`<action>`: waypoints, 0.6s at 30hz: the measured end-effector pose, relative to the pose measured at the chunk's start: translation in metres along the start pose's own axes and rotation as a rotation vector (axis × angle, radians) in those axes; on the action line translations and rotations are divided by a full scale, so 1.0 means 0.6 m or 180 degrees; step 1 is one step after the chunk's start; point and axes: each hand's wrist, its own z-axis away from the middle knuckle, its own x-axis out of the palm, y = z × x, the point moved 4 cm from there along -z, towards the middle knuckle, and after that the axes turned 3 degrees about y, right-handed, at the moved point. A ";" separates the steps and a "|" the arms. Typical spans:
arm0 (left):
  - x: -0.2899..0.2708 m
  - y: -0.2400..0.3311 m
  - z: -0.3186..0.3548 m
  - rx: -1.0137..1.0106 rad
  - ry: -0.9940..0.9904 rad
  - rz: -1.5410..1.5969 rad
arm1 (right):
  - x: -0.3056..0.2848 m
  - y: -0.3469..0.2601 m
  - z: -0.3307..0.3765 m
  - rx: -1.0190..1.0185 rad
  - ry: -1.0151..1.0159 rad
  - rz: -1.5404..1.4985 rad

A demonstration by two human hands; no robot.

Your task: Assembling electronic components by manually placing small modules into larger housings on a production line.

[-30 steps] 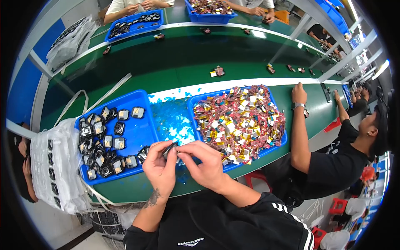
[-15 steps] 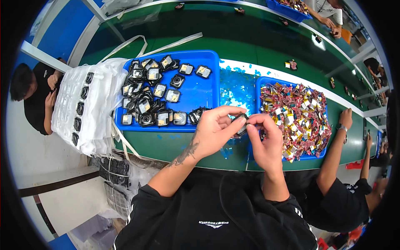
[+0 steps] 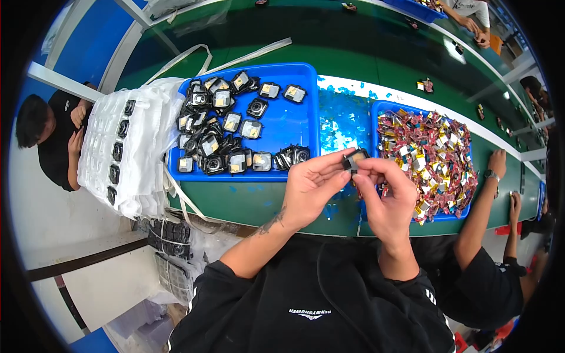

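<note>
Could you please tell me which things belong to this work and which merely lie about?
Likely in use: left hand, right hand, held black part, left tray, black casings, right tray, reddish parts.
Probably lying about: blue scraps, white strap.

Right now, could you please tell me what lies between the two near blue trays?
Head view: scattered blue scraps lie between the left tray and right tray.

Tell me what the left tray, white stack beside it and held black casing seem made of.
Left tray: likely moulded plastic, semi-gloss, from its rounded corners and even blue. White stack: probably thin translucent plastic, crinkled edges. Black casing: perhaps matte plastic by its dull surface.
</note>
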 end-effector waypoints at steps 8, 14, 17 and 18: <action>-0.002 0.004 0.006 0.0044 -0.0037 -0.0156 | 0.002 -0.014 -0.011 -0.0251 -0.0079 0.0472; 0.002 0.006 0.006 0.0119 -0.0086 -0.0328 | 0.002 -0.012 -0.013 -0.0271 -0.0075 0.0611; 0.002 0.006 0.008 0.0121 -0.0118 -0.0310 | 0.002 -0.014 -0.013 -0.0232 -0.0114 0.0633; 0.002 0.005 0.008 0.0120 -0.0119 -0.0310 | 0.002 -0.013 -0.013 -0.0231 -0.0113 0.0633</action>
